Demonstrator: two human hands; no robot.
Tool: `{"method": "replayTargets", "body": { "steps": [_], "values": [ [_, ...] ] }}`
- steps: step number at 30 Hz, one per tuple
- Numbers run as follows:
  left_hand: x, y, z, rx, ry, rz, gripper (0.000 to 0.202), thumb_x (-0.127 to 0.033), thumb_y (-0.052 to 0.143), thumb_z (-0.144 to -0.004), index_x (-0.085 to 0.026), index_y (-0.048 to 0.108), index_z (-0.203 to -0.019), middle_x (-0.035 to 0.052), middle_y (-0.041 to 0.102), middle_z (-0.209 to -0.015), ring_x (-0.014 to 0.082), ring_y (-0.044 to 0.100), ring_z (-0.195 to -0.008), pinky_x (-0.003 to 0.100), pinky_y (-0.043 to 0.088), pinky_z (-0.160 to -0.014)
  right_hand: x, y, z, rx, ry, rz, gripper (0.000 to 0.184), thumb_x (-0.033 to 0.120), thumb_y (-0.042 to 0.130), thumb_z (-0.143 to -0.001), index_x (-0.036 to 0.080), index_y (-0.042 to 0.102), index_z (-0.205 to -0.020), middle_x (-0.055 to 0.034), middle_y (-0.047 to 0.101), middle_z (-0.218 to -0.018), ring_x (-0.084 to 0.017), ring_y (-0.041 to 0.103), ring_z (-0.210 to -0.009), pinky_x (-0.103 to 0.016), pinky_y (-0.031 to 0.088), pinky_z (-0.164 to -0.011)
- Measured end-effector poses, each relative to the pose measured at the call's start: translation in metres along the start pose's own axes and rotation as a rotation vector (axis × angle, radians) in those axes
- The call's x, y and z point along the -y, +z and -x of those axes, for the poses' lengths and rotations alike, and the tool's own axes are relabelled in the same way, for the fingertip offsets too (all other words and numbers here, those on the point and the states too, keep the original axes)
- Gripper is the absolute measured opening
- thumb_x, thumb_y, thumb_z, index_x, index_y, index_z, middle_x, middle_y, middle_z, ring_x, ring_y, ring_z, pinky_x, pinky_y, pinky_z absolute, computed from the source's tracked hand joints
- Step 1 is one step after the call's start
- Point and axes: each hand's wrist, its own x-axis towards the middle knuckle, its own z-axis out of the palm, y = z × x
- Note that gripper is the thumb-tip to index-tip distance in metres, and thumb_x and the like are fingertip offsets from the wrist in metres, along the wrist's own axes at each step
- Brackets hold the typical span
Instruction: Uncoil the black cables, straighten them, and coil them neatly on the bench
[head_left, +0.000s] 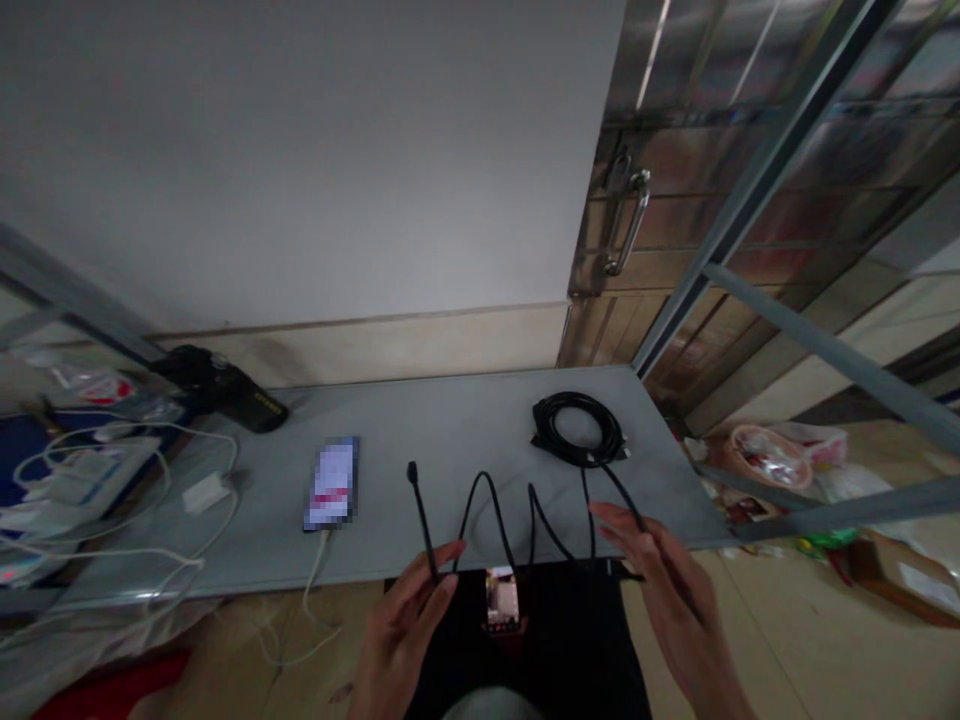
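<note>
A black cable [495, 510] loops up and down across the near edge of the grey table [465, 420]. My left hand [405, 620] pinches it near the end that carries a small black plug [412, 472]. My right hand [667, 590] has its fingers spread with the cable running under or between them at the table's near right. The cable leads back to a black coil [577, 430] lying on the table's far right. A small phone with a lit screen [502, 600] rests on my lap between my hands.
A smartphone [332, 482] lies on the table's left, plugged into a white cable. White chargers and cords [112, 480] clutter the far left. A black bottle-like object [225, 390] lies at the back left. Metal frame bars [825, 350] and bags on the floor stand to the right.
</note>
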Motion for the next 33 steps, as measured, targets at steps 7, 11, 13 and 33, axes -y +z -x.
{"method": "replayTargets", "body": {
  "steps": [7,11,13,33],
  "values": [
    [-0.003,0.035,0.000,0.160,-0.039,0.159,0.071,-0.067,0.083,-0.096,-0.029,0.076,-0.155,0.0136,0.077,-0.151,0.0403,0.072,-0.144,0.059,0.053,-0.127,0.029,0.043,0.023,0.330,0.059,0.027,0.045,0.060,0.057,-0.115,0.033,0.081,-0.141,-0.0112,0.077,-0.152,-0.030,0.080,-0.130,-0.041,0.068,-0.110],
    [-0.004,0.042,0.002,0.207,-0.086,0.238,0.072,-0.068,0.083,-0.097,-0.028,0.074,-0.157,0.0153,0.078,-0.150,0.0401,0.075,-0.141,0.058,0.054,-0.126,0.032,0.055,0.026,0.436,-0.041,0.021,0.043,0.056,0.057,-0.115,0.035,0.079,-0.146,-0.0111,0.076,-0.153,-0.028,0.081,-0.127,-0.037,0.070,-0.104],
    [-0.004,0.046,0.001,0.198,-0.133,0.317,0.076,-0.068,0.085,-0.095,-0.026,0.073,-0.158,0.0168,0.077,-0.151,0.0406,0.071,-0.145,0.057,0.054,-0.127,0.030,0.057,0.026,0.458,-0.066,0.011,0.041,0.051,0.058,-0.116,0.038,0.076,-0.150,-0.0103,0.076,-0.153,-0.027,0.080,-0.129,-0.037,0.068,-0.108],
    [-0.031,0.072,0.002,0.192,-0.239,0.890,0.046,-0.052,0.098,-0.090,-0.020,0.080,-0.118,0.0020,0.064,-0.092,0.0175,0.065,-0.085,0.033,0.055,-0.083,0.008,0.070,0.025,0.499,-0.666,0.574,0.045,0.002,0.051,-0.105,0.026,0.069,-0.139,-0.0124,0.071,-0.151,-0.023,0.074,-0.130,-0.034,0.067,-0.108]
  ]
}}
